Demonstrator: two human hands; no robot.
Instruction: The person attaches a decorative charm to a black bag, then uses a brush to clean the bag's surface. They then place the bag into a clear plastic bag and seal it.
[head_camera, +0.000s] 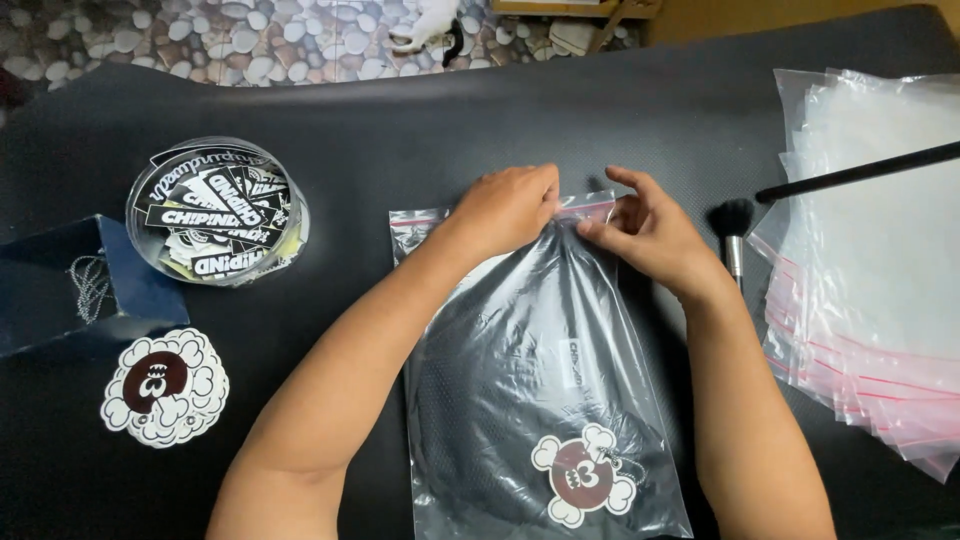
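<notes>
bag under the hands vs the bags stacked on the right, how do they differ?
1. The bag under the hands is filled with a dark item and a cloud-shaped tag; the stacked bags look empty and flat.
2. It lies alone mid-table, while the stacked bags overlap in a fanned pile.
3. The left hand and right hand pinch its top strip; nobody touches the stacked bags.

Both are clear plastic with a red line at the closure.

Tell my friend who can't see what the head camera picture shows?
Both hands, left hand and right hand, pinch the zip strip of a clear zip bag holding a dark garment and a cloud-shaped sticker. Empty zip bags are stacked beside it.
</notes>
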